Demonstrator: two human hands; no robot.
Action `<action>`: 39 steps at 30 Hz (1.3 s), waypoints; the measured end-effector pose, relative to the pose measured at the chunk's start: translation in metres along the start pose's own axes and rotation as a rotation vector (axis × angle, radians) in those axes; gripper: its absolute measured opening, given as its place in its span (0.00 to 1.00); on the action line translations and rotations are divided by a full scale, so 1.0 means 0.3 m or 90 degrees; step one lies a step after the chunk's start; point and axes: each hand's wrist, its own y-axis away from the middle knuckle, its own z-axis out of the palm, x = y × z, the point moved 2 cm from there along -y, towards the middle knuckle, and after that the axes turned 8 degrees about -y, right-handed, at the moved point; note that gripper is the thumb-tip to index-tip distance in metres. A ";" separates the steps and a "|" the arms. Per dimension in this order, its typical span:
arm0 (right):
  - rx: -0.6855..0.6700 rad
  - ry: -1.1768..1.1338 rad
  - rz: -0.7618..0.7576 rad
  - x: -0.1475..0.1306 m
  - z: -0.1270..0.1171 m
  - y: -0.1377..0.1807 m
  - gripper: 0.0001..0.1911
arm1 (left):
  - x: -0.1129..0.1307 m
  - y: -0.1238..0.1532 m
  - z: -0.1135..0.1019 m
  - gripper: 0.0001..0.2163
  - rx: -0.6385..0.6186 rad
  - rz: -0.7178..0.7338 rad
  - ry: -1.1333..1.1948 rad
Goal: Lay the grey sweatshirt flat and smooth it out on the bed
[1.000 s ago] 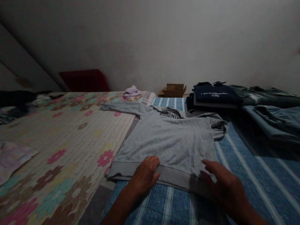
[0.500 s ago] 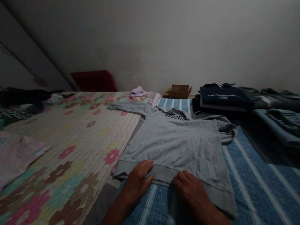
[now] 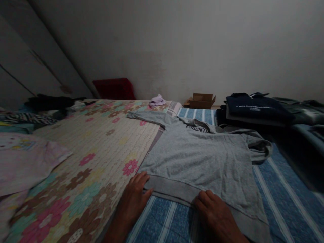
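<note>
At far left, a pale pink printed cloth garment (image 3: 25,163) lies on a cream bedcover with large flowers (image 3: 108,145). The left hand (image 3: 136,194) touches the left end of the ribbed hem (image 3: 174,187) of a light grey knit sweatshirt (image 3: 197,155); whether it pinches fabric I cannot tell. The sweatshirt lies spread mainly over blue cloth with white stripes (image 3: 159,216). The right hand (image 3: 212,209) curls at the hem, its grip hidden. Uneven pulling could skew the body; the bunched sleeve (image 3: 263,148), near folded navy clothing (image 3: 255,109), could trap creases if covered.
</note>
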 end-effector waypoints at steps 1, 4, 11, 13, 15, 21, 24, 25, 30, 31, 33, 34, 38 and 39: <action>-0.007 0.004 -0.002 0.000 0.001 0.001 0.17 | -0.002 0.003 -0.001 0.18 -0.010 0.003 0.005; -0.012 0.016 -0.006 0.002 0.012 0.007 0.17 | -0.001 0.008 -0.008 0.17 -0.020 0.011 0.020; -0.001 -0.013 0.028 0.028 0.038 0.024 0.17 | 0.009 0.008 -0.029 0.14 0.000 0.039 0.026; -0.001 -0.024 0.030 0.031 0.035 0.026 0.16 | 0.005 0.010 -0.026 0.14 0.010 0.051 0.027; -0.003 -0.025 0.036 0.030 0.030 0.030 0.14 | 0.000 0.012 -0.020 0.14 0.020 0.065 0.027; -0.029 -0.029 0.049 0.019 0.024 0.033 0.14 | -0.005 0.006 -0.015 0.10 0.066 0.071 0.011; -0.035 -0.031 0.049 0.020 0.026 0.032 0.15 | -0.010 0.001 -0.013 0.09 0.081 0.078 -0.002; -0.037 -0.030 0.051 0.021 0.028 0.032 0.15 | -0.013 0.000 -0.011 0.10 0.084 0.084 -0.004; -0.044 0.001 0.054 0.015 0.028 0.030 0.15 | -0.037 0.010 0.001 0.18 0.060 0.115 -0.007; -0.053 0.010 0.057 0.012 0.027 0.028 0.15 | -0.040 0.013 0.002 0.19 0.052 0.116 -0.005; -0.076 0.029 0.057 0.004 0.027 0.024 0.13 | -0.045 0.017 0.003 0.21 0.039 0.117 0.001; -0.085 0.041 0.052 -0.001 0.028 0.022 0.13 | -0.045 0.019 0.001 0.21 0.035 0.118 0.003; -0.092 0.117 -0.001 -0.024 0.043 0.008 0.14 | -0.040 0.017 -0.008 0.18 0.031 0.109 0.008; -0.093 0.136 -0.009 -0.029 0.051 0.003 0.14 | -0.038 0.016 -0.010 0.17 0.036 0.102 0.010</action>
